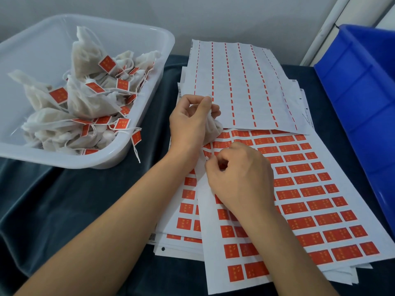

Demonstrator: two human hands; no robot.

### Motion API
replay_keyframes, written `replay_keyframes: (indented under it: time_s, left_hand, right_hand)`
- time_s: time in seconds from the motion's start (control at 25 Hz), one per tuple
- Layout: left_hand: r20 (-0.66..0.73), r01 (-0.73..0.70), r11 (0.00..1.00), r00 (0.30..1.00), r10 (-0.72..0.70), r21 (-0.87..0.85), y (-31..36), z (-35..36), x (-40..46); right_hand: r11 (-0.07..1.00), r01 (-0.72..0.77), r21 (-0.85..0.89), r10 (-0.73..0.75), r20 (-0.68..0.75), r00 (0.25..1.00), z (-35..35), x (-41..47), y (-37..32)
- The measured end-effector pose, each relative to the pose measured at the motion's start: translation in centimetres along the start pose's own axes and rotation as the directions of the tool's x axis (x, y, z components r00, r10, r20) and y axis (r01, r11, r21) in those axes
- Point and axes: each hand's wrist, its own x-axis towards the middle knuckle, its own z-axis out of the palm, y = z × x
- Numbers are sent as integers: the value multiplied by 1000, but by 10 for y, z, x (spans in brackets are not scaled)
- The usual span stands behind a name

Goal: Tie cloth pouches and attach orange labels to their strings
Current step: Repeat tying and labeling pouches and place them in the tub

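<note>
My left hand (pixel 191 120) grips a small white cloth pouch (pixel 211 129) by its gathered neck, just above the top edge of a sheet of orange labels (pixel 303 201). My right hand (pixel 239 178) rests on that sheet with curled fingers, thumb and forefinger pinching at a label near the sheet's upper left corner; what lies between the fingertips is hidden. A clear plastic tub (pixel 149 50) at the left holds several tied pouches (pixel 89 99) with orange labels on their strings.
A used label sheet (pixel 245 82) with only thin orange strips lies behind the full sheets. More label sheets are stacked underneath. A blue plastic bin (pixel 363 86) stands at the right edge. Dark cloth (pixel 64 206) covers the table.
</note>
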Motion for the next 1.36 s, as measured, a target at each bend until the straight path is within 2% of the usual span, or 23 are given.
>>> replay_keyframes:
  time_s: [0.44,0.64,0.76,1.0,1.16,1.28,1.36]
  left_hand:
    - [-1,6,1000,1000,-6,-1,1,0,-1]
    - [-8,9,1000,1000,-8,10,3,0,-1]
    - [-13,10,1000,1000,-10,14,3,0,-1]
    - [-33,23,998,999,-21,52,3,3,-1]
    - [-16,6,998,1000,-5,65,5,2,0]
    - [5,-30,995,1000,30,92,6,2,-1]
    - [33,-75,991,997,71,115,7,3,-1]
  right_hand:
    - [998,54,21,-53,-26,998,7,-3,5]
    - [995,-12,100,15,-25,1000,1,3,10]
    - [971,-97,221,113,-61,992,-7,10,15]
    - [762,-231,605,306,-23,952,-22,21,29]
    - [565,-271,779,311,103,945,-30,27,30]
    - [374,-302,877,274,206,939,-34,31,30]
    - [317,-293,902,240,222,945,-36,33,30]
